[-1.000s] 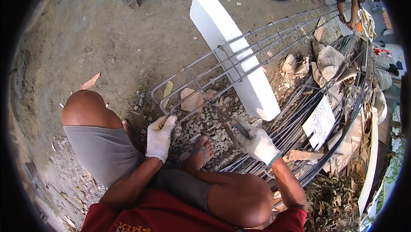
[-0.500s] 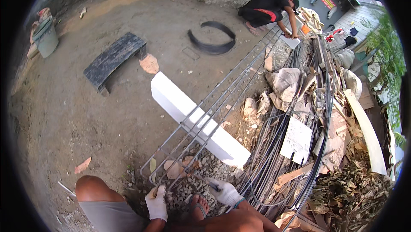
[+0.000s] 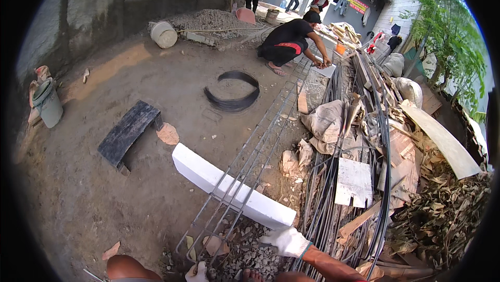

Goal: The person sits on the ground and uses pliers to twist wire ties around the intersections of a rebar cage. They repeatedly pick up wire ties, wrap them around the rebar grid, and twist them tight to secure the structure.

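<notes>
Head view has tilted up, leaving handwork barely visible: the steel cage (image 3: 225, 203) lies across the white block (image 3: 211, 176); left hand (image 3: 197, 272) and right hand (image 3: 287, 242) are on its near side, grips impossible to tell.

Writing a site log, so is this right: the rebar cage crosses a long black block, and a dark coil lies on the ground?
No: in the head view, the long block the rebar cage crosses is white, not black. The rest stands.
</notes>
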A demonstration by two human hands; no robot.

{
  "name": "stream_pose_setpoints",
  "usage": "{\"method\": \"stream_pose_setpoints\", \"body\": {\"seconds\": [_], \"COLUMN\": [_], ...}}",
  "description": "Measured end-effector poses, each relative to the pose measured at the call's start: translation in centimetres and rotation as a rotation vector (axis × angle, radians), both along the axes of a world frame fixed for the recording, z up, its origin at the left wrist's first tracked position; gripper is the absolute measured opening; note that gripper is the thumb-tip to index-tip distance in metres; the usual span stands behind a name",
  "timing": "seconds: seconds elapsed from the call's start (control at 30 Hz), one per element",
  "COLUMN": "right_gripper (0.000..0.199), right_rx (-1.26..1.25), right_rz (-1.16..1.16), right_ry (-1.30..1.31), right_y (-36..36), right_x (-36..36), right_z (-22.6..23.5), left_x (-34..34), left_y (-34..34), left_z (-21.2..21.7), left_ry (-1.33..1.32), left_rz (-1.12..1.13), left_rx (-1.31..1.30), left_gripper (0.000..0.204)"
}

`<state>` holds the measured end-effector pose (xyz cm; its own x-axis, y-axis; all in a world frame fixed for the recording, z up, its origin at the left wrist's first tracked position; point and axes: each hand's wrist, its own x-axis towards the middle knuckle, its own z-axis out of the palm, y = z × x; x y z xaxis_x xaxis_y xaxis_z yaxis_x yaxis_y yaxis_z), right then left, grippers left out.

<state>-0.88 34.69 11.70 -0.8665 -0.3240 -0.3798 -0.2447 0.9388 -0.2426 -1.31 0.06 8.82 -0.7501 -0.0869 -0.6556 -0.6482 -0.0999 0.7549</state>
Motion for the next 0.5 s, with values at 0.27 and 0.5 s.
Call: {"method": "stream_pose_setpoints", "body": {"seconds": [0.27, 0.5], "right_gripper": [0.052, 0.017], "right_rx": [0.061, 0.191], "right_rz": [0.111, 0.377], "right_ry": [0.02, 0.173], "right_y": [0.8, -1.8], "right_x": [-1.4, -9.4], "right_z": [-0.8, 7.2], "left_x": [0.7, 0.6], "left_y": [0.8, -1.4], "left_z": [-1.7, -7.8], "left_ry": [0.032, 0.135], "left_rz": [-0.045, 0.16], "left_rx": [-0.035, 0.008], "left_gripper": [0.043, 0.022]}}
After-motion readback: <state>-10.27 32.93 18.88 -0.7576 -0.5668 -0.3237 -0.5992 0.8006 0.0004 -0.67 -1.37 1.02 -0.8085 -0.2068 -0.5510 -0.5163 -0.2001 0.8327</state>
